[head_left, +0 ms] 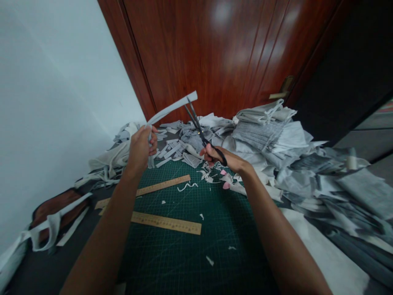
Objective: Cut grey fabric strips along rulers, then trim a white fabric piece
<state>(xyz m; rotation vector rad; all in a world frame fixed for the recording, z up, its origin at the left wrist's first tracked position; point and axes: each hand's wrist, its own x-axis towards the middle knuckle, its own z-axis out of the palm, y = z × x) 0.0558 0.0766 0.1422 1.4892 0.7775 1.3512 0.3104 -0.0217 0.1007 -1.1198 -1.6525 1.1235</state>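
Left hand, fingers curled round pale strip, raised above green mat. Right hand gripping scissors, blades slightly parted near strip's free end. Strip probably light, soft, bendy; best pinched close to free end.

A reddish door, its handle seemingly brass, adjoins a pale wall.

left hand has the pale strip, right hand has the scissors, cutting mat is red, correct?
Not red: the head view shows a green cutting mat. The left hand does have the pale strip, the right hand the scissors.
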